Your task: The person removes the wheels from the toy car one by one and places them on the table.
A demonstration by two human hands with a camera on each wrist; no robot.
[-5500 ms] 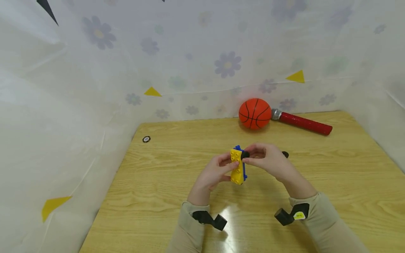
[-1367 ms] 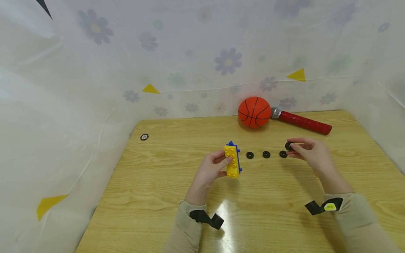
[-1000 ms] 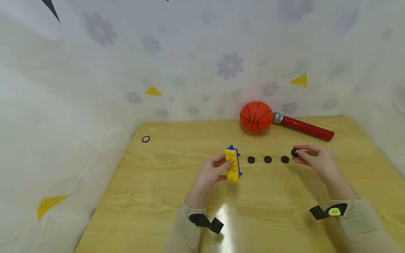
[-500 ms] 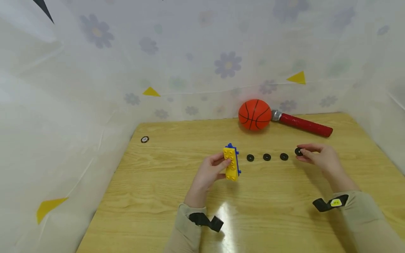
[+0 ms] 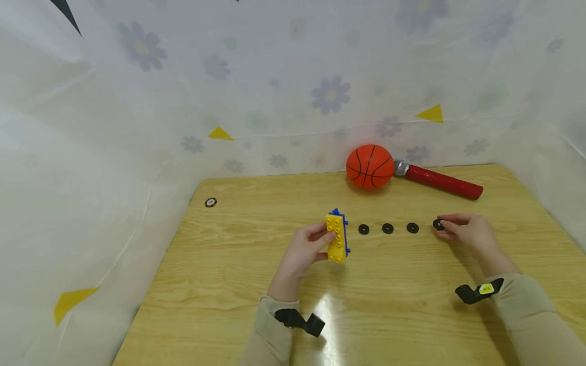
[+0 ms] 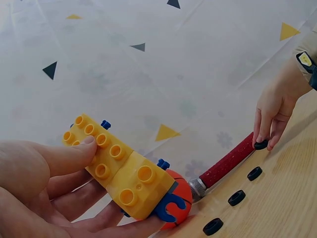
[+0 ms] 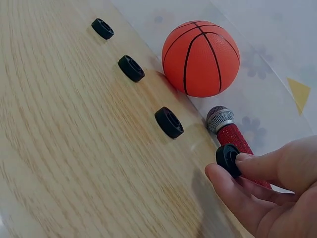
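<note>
Black rubber sits between the thumb and fingertips of my right hand: a small toy wheel, pinched at the table surface on the right side of the wooden table. From the right wrist view the wheel appears tilted on its edge in my curled fingers; whether it touches the wood I cannot tell. To its left, three more black wheels lie flat in a row, spaced apart: the nearest wheel, the middle wheel and the far wheel.

My left hand grips a yellow building-block piece with round studs on its face, thumb laid across the studs and fingers curled beneath it. It is held just above the table near the middle, just left of the wheel row. A blue chassis part with open axle clips is attached behind the yellow brick.

Beyond the wheels, at the back edge of the table, an orange toy basketball rests touching the silver head of a red toy microphone, which lies on its side pointing right. A small black-rimmed disc lies alone near the back left corner. Both my forearms wear beige sleeves with black wrist straps. White sheeting printed with pale flowers and yellow triangles walls in the table
</note>
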